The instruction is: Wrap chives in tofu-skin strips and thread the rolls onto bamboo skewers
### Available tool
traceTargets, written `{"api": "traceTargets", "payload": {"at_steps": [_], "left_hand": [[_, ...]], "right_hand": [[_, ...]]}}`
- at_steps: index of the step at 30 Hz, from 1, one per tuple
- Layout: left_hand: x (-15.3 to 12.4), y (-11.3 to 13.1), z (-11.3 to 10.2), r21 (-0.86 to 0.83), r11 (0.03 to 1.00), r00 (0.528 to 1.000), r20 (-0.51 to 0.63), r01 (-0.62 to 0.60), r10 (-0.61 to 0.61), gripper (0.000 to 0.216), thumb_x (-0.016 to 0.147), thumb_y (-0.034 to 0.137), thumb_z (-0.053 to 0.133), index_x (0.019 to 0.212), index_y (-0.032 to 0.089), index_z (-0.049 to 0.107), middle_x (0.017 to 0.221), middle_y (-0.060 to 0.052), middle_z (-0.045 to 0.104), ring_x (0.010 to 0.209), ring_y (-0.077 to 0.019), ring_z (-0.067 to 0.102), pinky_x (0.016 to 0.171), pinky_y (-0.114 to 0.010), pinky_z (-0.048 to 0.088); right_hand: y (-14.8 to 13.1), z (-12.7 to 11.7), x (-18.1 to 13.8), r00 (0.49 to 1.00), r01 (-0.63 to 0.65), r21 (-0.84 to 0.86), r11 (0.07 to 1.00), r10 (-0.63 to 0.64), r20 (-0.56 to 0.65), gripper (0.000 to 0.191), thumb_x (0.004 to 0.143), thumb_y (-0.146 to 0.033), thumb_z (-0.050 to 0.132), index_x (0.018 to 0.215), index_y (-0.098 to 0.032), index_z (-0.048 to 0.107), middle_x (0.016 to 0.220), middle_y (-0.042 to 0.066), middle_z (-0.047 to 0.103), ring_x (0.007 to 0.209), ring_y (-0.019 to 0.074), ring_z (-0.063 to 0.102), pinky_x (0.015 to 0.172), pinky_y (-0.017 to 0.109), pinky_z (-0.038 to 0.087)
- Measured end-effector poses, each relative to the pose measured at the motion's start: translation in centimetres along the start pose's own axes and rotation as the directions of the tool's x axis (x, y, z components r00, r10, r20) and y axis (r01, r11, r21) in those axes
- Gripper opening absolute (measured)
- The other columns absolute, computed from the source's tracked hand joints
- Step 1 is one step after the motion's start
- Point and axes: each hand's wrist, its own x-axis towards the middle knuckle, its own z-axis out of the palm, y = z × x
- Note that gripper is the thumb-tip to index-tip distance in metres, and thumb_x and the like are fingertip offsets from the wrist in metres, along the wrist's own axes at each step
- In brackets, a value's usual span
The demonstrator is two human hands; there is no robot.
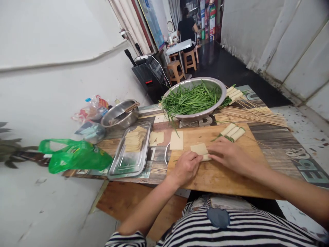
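Both hands rest on a wooden cutting board (218, 175). My left hand (185, 167) is curled, its fingertips pinching the near edge of a pale tofu skin sheet (198, 149). My right hand (229, 154) lies over the same sheet's right part with fingers bent and pressed on it. A second flat sheet (177, 140) lies just beyond on the board. Three finished rolls (232, 132) with green chives inside sit at the board's far right.
A big steel basin of chives (192, 99), bamboo skewers (253, 115) and more rolls (234, 94) lie behind. A steel tray (128, 161) with stacked sheets (134, 139), a steel bowl (120, 115) and a green bag (74, 156) sit left. A person (187, 29) sits far back.
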Motion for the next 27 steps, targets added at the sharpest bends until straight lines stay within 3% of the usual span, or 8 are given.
{"api": "traceTargets", "payload": {"at_steps": [3, 5, 8, 11, 17, 23, 27], "left_hand": [[0.1, 0.0, 0.1, -0.020, 1.000, 1.000, -0.011, 0.017, -0.018, 0.025, 0.096, 0.015, 0.038, 0.095, 0.015, 0.064, 0.083, -0.008, 0.061, 0.081, -0.0174, 0.055, 0.073, -0.030, 0.048], [-0.1, 0.0, 0.3, -0.031, 0.999, 0.999, -0.047, 0.024, -0.025, 0.025, 0.097, 0.016, 0.038, 0.096, 0.015, 0.064, 0.086, -0.008, 0.061, 0.083, -0.0172, 0.056, 0.074, -0.030, 0.049], [-0.4, -0.1, 0.6, -0.027, 0.999, 0.996, -0.080, 0.034, -0.036, 0.024, 0.098, 0.019, 0.040, 0.099, 0.014, 0.063, 0.091, -0.009, 0.060, 0.086, -0.0173, 0.056, 0.076, -0.030, 0.050], [-1.0, -0.4, 0.8, 0.011, 1.000, 0.997, -0.078, -0.005, 0.006, 0.021, 0.098, 0.020, 0.041, 0.108, 0.015, 0.059, 0.096, -0.009, 0.062, 0.089, -0.0177, 0.057, 0.080, -0.032, 0.051], [-1.6, -1.0, 0.5, 0.105, 0.990, 0.994, -0.037, -0.098, 0.103, 0.021, 0.099, 0.020, 0.042, 0.116, 0.014, 0.052, 0.094, -0.008, 0.066, 0.090, -0.0185, 0.059, 0.081, -0.034, 0.052], [-1.4, -0.2, 0.4, 0.224, 0.974, 0.999, -0.015, -0.024, 0.028, 0.017, 0.098, 0.024, 0.044, 0.102, 0.015, 0.059, 0.090, -0.007, 0.064, 0.089, -0.0183, 0.058, 0.078, -0.033, 0.050], [-0.9, 0.4, -0.1, 0.205, 0.977, 0.998, -0.025, 0.064, -0.060, 0.018, 0.097, 0.027, 0.048, 0.094, 0.016, 0.062, 0.090, -0.006, 0.063, 0.084, -0.0177, 0.055, 0.074, -0.032, 0.044]], "right_hand": [[-1.1, 0.7, -0.5, 0.938, 0.308, -0.282, 0.909, -0.339, -0.069, 0.028, 0.096, -0.017, 0.042, 0.103, -0.013, 0.068, 0.099, 0.011, 0.069, 0.100, 0.0235, 0.054, 0.087, 0.039, 0.046], [-1.4, 1.4, -0.6, 0.902, 0.370, -0.399, 0.839, -0.427, -0.063, 0.032, 0.096, -0.012, 0.037, 0.100, -0.008, 0.068, 0.091, 0.013, 0.068, 0.097, 0.0243, 0.054, 0.086, 0.040, 0.045], [-1.0, 2.0, -0.4, 0.916, 0.359, -0.425, 0.831, -0.401, -0.009, 0.036, 0.097, -0.012, 0.033, 0.094, -0.010, 0.069, 0.083, 0.012, 0.066, 0.086, 0.0230, 0.053, 0.078, 0.038, 0.047], [-0.5, 2.0, 0.1, 0.952, 0.304, -0.344, 0.888, -0.298, 0.070, 0.035, 0.098, -0.016, 0.034, 0.090, -0.017, 0.068, 0.079, 0.008, 0.064, 0.077, 0.0207, 0.051, 0.071, 0.035, 0.045], [-0.5, 1.4, 0.8, 0.958, 0.271, -0.210, 0.939, -0.243, 0.151, 0.025, 0.095, -0.019, 0.042, 0.085, -0.019, 0.065, 0.079, 0.006, 0.062, 0.079, 0.0214, 0.050, 0.073, 0.035, 0.042], [-0.2, 1.5, 1.4, 0.963, 0.253, -0.181, 0.950, -0.228, 0.145, 0.027, 0.095, -0.020, 0.044, 0.075, -0.020, 0.064, 0.075, 0.005, 0.060, 0.076, 0.0202, 0.047, 0.070, 0.034, 0.036], [-0.5, 1.1, 1.9, 0.959, 0.216, -0.212, 0.953, -0.166, 0.231, 0.032, 0.097, -0.022, 0.044, 0.073, -0.018, 0.065, 0.074, 0.005, 0.060, 0.077, 0.0191, 0.047, 0.069, 0.034, 0.032]]}}
